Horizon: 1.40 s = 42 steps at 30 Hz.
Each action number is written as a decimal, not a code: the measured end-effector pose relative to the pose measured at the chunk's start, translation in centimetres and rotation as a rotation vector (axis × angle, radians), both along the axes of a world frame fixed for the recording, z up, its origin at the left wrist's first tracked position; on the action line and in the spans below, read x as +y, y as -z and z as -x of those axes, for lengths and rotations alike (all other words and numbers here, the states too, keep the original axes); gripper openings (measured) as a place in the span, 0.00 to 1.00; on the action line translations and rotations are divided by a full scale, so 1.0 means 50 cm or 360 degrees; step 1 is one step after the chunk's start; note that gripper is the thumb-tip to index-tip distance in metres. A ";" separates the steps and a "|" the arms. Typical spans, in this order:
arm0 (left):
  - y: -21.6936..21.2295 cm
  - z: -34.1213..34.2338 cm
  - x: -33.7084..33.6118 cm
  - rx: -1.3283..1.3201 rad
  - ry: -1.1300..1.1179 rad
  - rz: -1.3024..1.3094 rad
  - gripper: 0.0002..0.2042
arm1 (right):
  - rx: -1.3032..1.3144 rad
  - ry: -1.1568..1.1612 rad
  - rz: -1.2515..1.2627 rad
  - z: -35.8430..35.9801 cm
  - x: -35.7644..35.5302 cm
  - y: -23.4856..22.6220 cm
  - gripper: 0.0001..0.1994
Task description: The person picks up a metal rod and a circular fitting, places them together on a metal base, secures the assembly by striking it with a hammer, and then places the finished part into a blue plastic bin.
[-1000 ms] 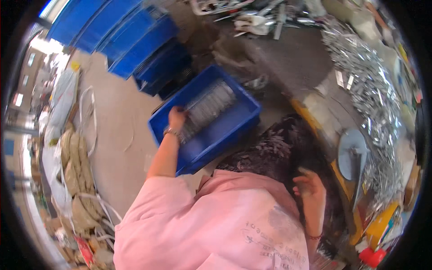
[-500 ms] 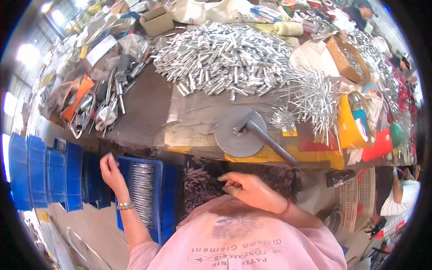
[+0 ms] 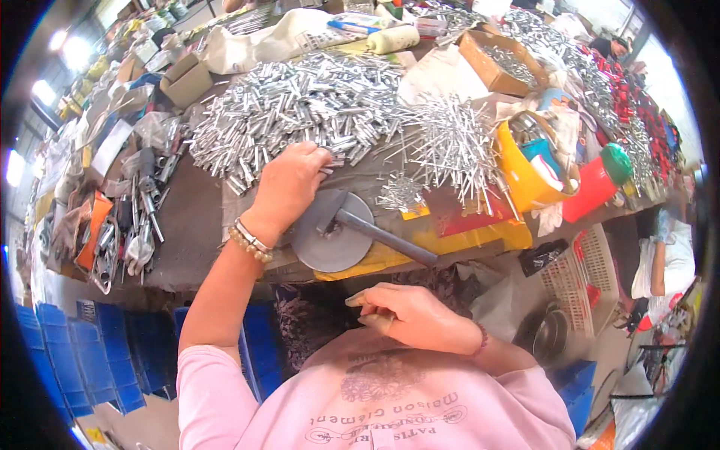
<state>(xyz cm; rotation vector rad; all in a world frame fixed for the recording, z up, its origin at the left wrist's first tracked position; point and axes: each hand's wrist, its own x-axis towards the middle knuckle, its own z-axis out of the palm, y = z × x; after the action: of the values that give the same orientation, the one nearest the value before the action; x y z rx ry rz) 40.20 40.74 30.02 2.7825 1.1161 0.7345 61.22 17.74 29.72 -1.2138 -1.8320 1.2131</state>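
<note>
My left hand [image 3: 289, 184] reaches over the bench to the near edge of a heap of short silvery metal tubes [image 3: 300, 97]. Its fingers are bent closed on a metal tube [image 3: 327, 171], mostly hidden by the fingers. In front of my belly hovers my right hand [image 3: 420, 319], loosely curled, with thumb and forefinger apart and nothing visible between them; yellowish covers sit on its fingertips. Between the hands and the heap lies a round grey metal plate [image 3: 322, 251], with a hammer [image 3: 386, 238] resting on it, handle toward the lower right.
Thin metal rods [image 3: 450, 146] are heaped right of the tubes, beside a yellow container [image 3: 525, 176] and a red container [image 3: 589, 196]. Tools [image 3: 142, 199] lie at the left. Blue crates [image 3: 97, 352] stand below the bench; a pale plastic basket [image 3: 577, 281] is at the right.
My left hand has gone from above the blue crate up to the tube heap and closed there. The view has shifted, so bench items appear further left. My right hand keeps its pose.
</note>
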 end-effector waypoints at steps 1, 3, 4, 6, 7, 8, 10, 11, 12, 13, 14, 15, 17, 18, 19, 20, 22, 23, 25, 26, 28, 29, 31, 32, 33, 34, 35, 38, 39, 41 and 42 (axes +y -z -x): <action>-0.005 -0.002 0.002 0.0072 -0.0022 -0.0005 0.09 | -0.0007 0.0043 -0.0046 -0.013 0.001 -0.016 0.13; -0.003 0.013 0.009 0.0174 -0.0069 -0.0019 0.07 | -0.0024 0.0119 -0.0146 -0.048 0.011 -0.040 0.12; -0.004 0.024 0.006 0.0174 -0.0070 -0.0016 0.07 | -0.0042 0.0176 -0.0246 -0.068 0.018 -0.048 0.10; -0.008 0.048 -0.005 0.0124 -0.0179 0.0149 0.07 | -0.0301 0.0349 -0.0594 -0.111 0.051 -0.061 0.09; -0.011 0.064 -0.013 0.0165 -0.0208 0.0139 0.09 | -0.0402 0.0523 -0.0757 -0.125 0.075 -0.061 0.08; -0.015 0.075 -0.024 0.0170 -0.0216 0.0139 0.09 | -0.0686 0.0678 -0.0960 -0.143 0.097 -0.057 0.07; -0.018 0.091 -0.044 -0.0348 -0.0253 0.0348 0.08 | -0.1054 0.0809 -0.1240 -0.171 0.153 -0.054 0.06; -0.016 0.096 -0.053 -0.0345 -0.0259 0.0349 0.08 | -0.1139 0.0754 -0.1304 -0.183 0.179 -0.046 0.06; -0.014 0.101 -0.063 -0.0615 -0.0322 0.0671 0.09 | -0.1224 0.0700 -0.1366 -0.190 0.198 -0.040 0.05; -0.016 0.104 -0.076 -0.0885 -0.0384 0.0993 0.09 | -0.1218 0.0696 -0.1363 -0.191 0.213 -0.039 0.05; -0.022 0.102 -0.094 -0.0882 -0.0391 0.0997 0.09 | -0.1447 0.0615 -0.1367 -0.190 0.226 -0.039 0.04; -0.037 0.092 -0.123 -0.1202 -0.0333 0.1252 0.09 | -0.1665 0.0516 -0.1369 -0.186 0.237 -0.033 0.03; -0.037 0.073 -0.171 -0.1655 -0.0216 0.1485 0.12 | -0.1709 0.0468 -0.1383 -0.187 0.244 -0.025 0.02; -0.030 0.071 -0.188 -0.1659 -0.0238 0.1480 0.12 | -0.1760 0.0427 -0.1406 -0.190 0.248 -0.019 0.02; -0.023 0.071 -0.204 -0.1580 -0.0202 0.1600 0.12 | -0.1776 0.0424 -0.1423 -0.193 0.251 -0.005 0.03; -0.016 0.072 -0.218 -0.1499 -0.0164 0.1720 0.12 | -0.1763 0.0410 -0.1424 -0.196 0.250 -0.001 0.03; 0.002 0.081 -0.241 -0.1477 -0.0213 0.1767 0.10 | -0.1747 0.0439 -0.1565 -0.202 0.247 -0.005 0.04; 0.014 0.087 -0.250 -0.1337 -0.0203 0.1515 0.10 | -0.1695 0.0427 -0.1588 -0.205 0.246 -0.007 0.04; 0.020 0.089 -0.261 -0.1120 -0.0206 0.1037 0.10 | -0.1576 0.0387 -0.1611 -0.197 0.238 -0.012 0.04; 0.013 0.091 -0.263 -0.1119 -0.0224 0.1043 0.10 | -0.1465 0.0361 -0.1635 -0.192 0.233 -0.018 0.04; 0.005 0.093 -0.264 -0.0865 -0.0244 0.0776 0.10 | -0.1297 0.0349 -0.1721 -0.154 0.209 -0.038 0.04; 0.008 0.093 -0.264 -0.0862 -0.0261 0.0790 0.10 | -0.1064 0.0373 -0.1589 -0.130 0.191 -0.041 0.05; 0.014 0.093 -0.263 -0.0763 -0.0196 0.0560 0.10 | -0.0796 0.0362 -0.1410 -0.077 0.156 -0.066 0.06; 0.018 0.093 -0.265 -0.0759 -0.0216 0.0569 0.10 | -0.0665 0.0325 -0.1387 -0.048 0.151 -0.068 0.06; 0.019 0.091 -0.265 -0.0719 -0.0237 0.0535 0.10 | -0.0588 0.0310 -0.1297 -0.024 0.146 -0.065 0.07; 0.021 0.089 -0.265 -0.0676 -0.0264 0.0498 0.09 | -0.0506 0.0291 -0.1210 -0.004 0.144 -0.057 0.09; 0.019 0.086 -0.267 -0.0673 -0.0272 0.0502 0.09 | -0.0501 0.0286 -0.1204 0.011 0.148 -0.047 0.09; 0.012 0.081 -0.273 -0.0571 -0.0364 0.0489 0.08 | -0.0553 0.0194 -0.1186 0.037 0.155 -0.017 0.12; 0.014 0.080 -0.275 -0.0593 -0.0383 0.0500 0.08 | -0.0642 0.0200 -0.1209 0.042 0.152 -0.009 0.12; 0.017 0.084 -0.275 -0.0613 -0.0405 0.0514 0.08 | -0.0729 0.0203 -0.1228 0.044 0.151 0.000 0.13; 0.015 0.086 -0.274 -0.0613 -0.0381 0.0546 0.08 | -0.0773 0.0215 -0.1183 0.039 0.149 0.000 0.10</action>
<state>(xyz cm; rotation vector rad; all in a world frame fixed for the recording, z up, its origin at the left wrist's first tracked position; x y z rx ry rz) 35.89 27.03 29.27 2.1367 1.3513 0.9451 59.26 25.21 29.71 -1.2025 -2.1977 0.0964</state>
